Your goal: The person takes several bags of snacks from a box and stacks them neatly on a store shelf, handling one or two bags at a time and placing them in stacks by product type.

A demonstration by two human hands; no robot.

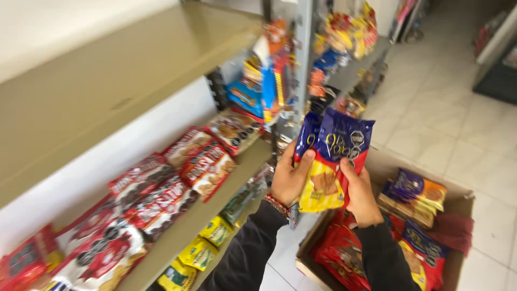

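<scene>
Blurred red packets (156,199) filled the shelf (215,207) on my left, their details too smeared to make out, and the cardboard box (463,202) below ran off the bottom edge. My left hand (288,180) and right hand (361,196) were both closed on a blue, red and yellow snack bag (334,156), thumbs pressed on its front, held above the box. More bags (412,196) lay inside it, beside the pale floor tiles (447,108).

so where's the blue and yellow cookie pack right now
In the head view the blue and yellow cookie pack sits centre frame, held by the left hand and right hand, above the cardboard box, right of the shelf.
</scene>
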